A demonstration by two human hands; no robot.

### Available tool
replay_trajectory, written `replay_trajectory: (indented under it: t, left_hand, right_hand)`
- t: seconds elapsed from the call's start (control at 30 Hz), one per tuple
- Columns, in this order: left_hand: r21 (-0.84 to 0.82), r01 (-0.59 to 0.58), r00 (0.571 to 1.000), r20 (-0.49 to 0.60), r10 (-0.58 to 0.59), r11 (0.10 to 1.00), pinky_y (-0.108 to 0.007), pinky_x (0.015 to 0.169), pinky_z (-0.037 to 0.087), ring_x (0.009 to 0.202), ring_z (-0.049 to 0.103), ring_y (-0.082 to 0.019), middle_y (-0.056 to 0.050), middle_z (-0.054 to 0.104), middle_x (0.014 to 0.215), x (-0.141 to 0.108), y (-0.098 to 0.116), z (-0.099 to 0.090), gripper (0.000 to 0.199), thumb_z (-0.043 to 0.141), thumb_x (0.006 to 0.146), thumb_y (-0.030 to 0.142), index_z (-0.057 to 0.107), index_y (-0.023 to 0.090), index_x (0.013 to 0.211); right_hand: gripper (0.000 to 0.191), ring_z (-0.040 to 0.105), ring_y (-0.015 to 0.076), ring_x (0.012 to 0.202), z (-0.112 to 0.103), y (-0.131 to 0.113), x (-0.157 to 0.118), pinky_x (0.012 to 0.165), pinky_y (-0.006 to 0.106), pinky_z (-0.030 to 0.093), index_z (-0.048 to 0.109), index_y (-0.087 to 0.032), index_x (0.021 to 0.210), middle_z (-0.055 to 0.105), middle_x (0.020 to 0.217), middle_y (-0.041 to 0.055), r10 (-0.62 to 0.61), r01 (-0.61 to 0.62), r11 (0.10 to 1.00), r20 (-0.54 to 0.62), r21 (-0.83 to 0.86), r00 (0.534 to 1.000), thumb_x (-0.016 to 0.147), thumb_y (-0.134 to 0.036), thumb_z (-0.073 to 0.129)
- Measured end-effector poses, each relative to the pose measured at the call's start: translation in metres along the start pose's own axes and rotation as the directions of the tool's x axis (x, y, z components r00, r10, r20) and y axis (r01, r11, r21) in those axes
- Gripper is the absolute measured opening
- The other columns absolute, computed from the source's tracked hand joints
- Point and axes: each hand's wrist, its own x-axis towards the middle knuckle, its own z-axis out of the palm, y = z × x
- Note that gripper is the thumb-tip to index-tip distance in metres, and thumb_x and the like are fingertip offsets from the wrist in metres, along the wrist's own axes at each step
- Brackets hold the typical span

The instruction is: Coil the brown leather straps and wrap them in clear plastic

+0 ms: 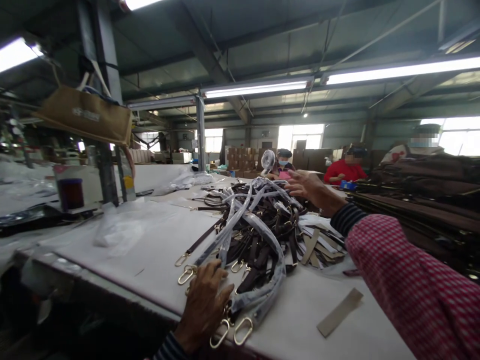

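A heap of dark brown bag straps (262, 250) with gold metal clips lies on the white table. Over it run several straps wrapped in clear plastic (275, 240), their clip ends towards the front edge. My left hand (205, 302) is low at that edge beside the wrapped ends, thumb and fingers apart; what lies under its palm is hidden. One gold clip (186, 274) shows at its fingertips, and another gold clip (243, 331) lies to its right. Above the far right side of the heap, my right hand (317, 191) reaches out with fingers stretched and nothing visible in them.
Flat grey-brown strips (320, 247) lie right of the heap, and a single strip (340, 312) sits nearer. Dark brown pieces (423, 200) are stacked at right. A brown bag (86, 114) hangs from a post at left. Co-workers (347, 167) are across the table.
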Motion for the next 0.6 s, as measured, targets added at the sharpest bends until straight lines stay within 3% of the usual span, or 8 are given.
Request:
replay_trajectory:
  t: [0.07, 0.13, 0.2, 0.27, 0.4, 0.5, 0.6]
  left_hand:
    - [-0.025, 0.031, 0.999, 0.032, -0.030, 0.999, -0.048, 0.101, 0.050, 0.123, 0.058, -0.029, -0.008, 0.067, 0.130, 0.005, 0.009, -0.013, 0.022, 0.052, 0.098, 0.023, 0.071, 0.026, 0.109]
    - [-0.015, 0.104, 0.993, 0.060, -0.103, 0.994, -0.047, 0.099, 0.049, 0.117, 0.059, -0.028, -0.007, 0.068, 0.125, 0.014, 0.019, -0.027, 0.021, 0.052, 0.099, 0.024, 0.071, 0.026, 0.108]
    - [0.043, 0.165, 0.982, 0.087, -0.168, 0.985, -0.047, 0.097, 0.048, 0.114, 0.058, -0.029, -0.006, 0.069, 0.123, 0.030, 0.023, -0.039, 0.019, 0.054, 0.099, 0.026, 0.069, 0.025, 0.110]
    - [0.125, 0.196, 0.971, 0.113, -0.210, 0.973, -0.047, 0.098, 0.045, 0.118, 0.055, -0.030, -0.007, 0.067, 0.127, 0.049, 0.019, -0.043, 0.022, 0.053, 0.100, 0.030, 0.066, 0.025, 0.117]
    - [0.212, 0.338, 0.908, 0.184, -0.377, 0.917, -0.047, 0.102, 0.042, 0.132, 0.049, -0.032, -0.014, 0.062, 0.139, 0.091, -0.019, -0.030, 0.036, 0.049, 0.101, 0.036, 0.056, 0.019, 0.133]
    - [0.195, 0.415, 0.846, 0.278, -0.456, 0.889, -0.039, 0.089, 0.048, 0.112, 0.065, -0.030, -0.013, 0.074, 0.115, 0.112, -0.047, -0.015, 0.027, 0.055, 0.097, 0.034, 0.064, 0.019, 0.118]
    - [0.122, 0.462, 0.826, 0.302, -0.476, 0.878, -0.039, 0.092, 0.048, 0.105, 0.068, -0.028, -0.012, 0.075, 0.104, 0.124, -0.057, -0.014, 0.023, 0.046, 0.102, 0.027, 0.067, 0.020, 0.100]
  right_hand:
    - [0.040, 0.074, 0.0213, 0.083, 0.013, 0.024, -0.019, 0.059, 0.027, 0.057, 0.065, -0.013, 0.117, 0.073, 0.111, 0.0172, 0.018, -0.014, 0.998, 0.053, -0.064, 0.998, 0.096, -0.047, 0.062]
    - [0.034, 0.072, 0.0231, 0.072, 0.031, 0.052, -0.050, 0.050, 0.026, 0.052, 0.072, -0.011, 0.100, 0.075, 0.090, 0.0134, 0.054, -0.033, 0.987, 0.131, -0.160, 0.990, 0.088, -0.042, 0.070]
    - [0.025, 0.068, 0.0212, 0.065, 0.047, 0.076, -0.084, 0.051, 0.026, 0.049, 0.075, -0.011, 0.087, 0.071, 0.072, 0.0073, 0.063, -0.007, 0.968, 0.215, -0.250, 0.975, 0.084, -0.035, 0.072]
    - [0.018, 0.067, 0.0208, 0.072, 0.056, 0.093, -0.111, 0.064, 0.030, 0.052, 0.077, -0.013, 0.088, 0.073, 0.077, 0.0058, 0.032, 0.052, 0.948, 0.258, -0.313, 0.966, 0.082, -0.030, 0.072]
    - [0.034, 0.068, 0.0255, 0.092, 0.058, 0.113, -0.140, 0.087, 0.041, 0.052, 0.073, -0.018, 0.120, 0.075, 0.101, 0.0084, -0.021, 0.144, 0.906, 0.299, -0.397, 0.954, 0.093, -0.036, 0.062]
    - [0.037, 0.068, 0.0266, 0.107, 0.056, 0.126, -0.146, 0.098, 0.044, 0.050, 0.070, -0.020, 0.125, 0.073, 0.115, 0.0102, -0.036, 0.203, 0.881, 0.367, -0.428, 0.929, 0.102, -0.038, 0.047]
    - [0.033, 0.067, 0.0268, 0.108, 0.058, 0.128, -0.147, 0.098, 0.044, 0.050, 0.073, -0.021, 0.118, 0.070, 0.114, 0.0103, -0.052, 0.220, 0.869, 0.359, -0.444, 0.932, 0.101, -0.035, 0.048]
